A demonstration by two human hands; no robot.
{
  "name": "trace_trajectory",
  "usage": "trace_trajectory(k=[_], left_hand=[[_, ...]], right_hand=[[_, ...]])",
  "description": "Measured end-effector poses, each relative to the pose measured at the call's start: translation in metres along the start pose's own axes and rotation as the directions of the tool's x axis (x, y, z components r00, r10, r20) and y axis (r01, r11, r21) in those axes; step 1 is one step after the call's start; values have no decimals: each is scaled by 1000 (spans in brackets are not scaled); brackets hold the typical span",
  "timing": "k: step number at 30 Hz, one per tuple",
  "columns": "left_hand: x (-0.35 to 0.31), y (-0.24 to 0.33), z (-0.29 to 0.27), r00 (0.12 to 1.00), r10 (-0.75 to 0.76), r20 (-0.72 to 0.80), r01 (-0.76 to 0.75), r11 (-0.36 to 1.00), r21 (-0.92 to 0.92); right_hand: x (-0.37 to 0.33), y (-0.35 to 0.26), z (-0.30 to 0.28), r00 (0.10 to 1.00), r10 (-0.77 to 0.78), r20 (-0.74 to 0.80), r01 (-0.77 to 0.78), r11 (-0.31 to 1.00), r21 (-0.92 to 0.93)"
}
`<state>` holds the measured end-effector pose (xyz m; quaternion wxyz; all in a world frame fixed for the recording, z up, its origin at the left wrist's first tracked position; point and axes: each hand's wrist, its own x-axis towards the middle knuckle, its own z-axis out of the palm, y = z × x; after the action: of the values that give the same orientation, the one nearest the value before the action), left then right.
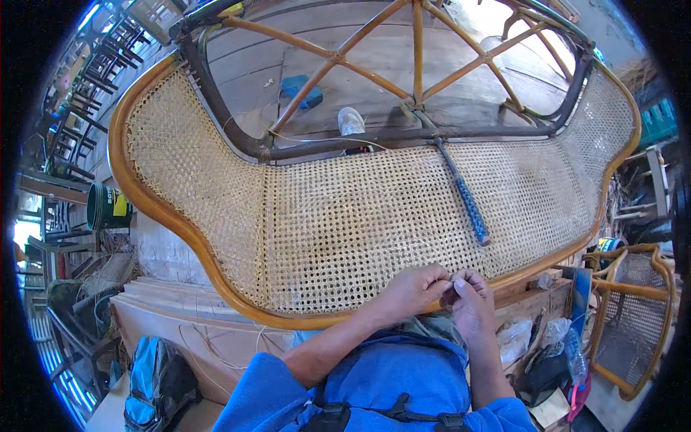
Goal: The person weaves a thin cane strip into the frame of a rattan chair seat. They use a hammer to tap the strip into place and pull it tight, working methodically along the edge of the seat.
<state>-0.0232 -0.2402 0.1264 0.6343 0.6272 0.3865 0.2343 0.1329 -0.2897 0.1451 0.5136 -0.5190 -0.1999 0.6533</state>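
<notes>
A large curved rattan furniture panel (345,230) lies before me, its woven cane mesh edged by a brown wooden rim (209,261). Above the near rim my left hand (416,289) and my right hand (471,301) meet, fingertips pinched together. Whatever small thing they hold is hidden by the fingers. On the mesh beyond them rests a slim tool (469,205) with a dark metal shaft and a blue patterned grip. Its far end lies against a dark pole (345,143) along the mesh's far edge.
Crossed rattan bars (337,57) span the frame at the far side. A blue cloth (301,91) lies on the floor behind them. A blue backpack (155,385) stands at lower left, a dark bucket (108,207) at left, and a cane-backed chair frame (632,317) at right.
</notes>
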Motion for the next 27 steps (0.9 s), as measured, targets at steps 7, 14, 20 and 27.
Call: trace_trajectory(k=[7, 14, 20, 27], left_hand=[[7, -14, -46, 983, 177, -46, -159, 952, 262], [40, -31, -87, 987, 124, -100, -62, 877, 476], [92, -61, -133, 940, -214, -265, 256, 956, 139], [153, -99, -185, 727, -416, -547, 363, 908, -209]], right_hand=[[48, 1, 19, 953, 287, 101, -291, 957, 22], [136, -1, 28, 808, 501, 308, -514, 856, -43], [219, 11, 53, 935, 215, 281, -114, 935, -336], [291, 12, 64, 999, -24, 37, 38, 896, -442]])
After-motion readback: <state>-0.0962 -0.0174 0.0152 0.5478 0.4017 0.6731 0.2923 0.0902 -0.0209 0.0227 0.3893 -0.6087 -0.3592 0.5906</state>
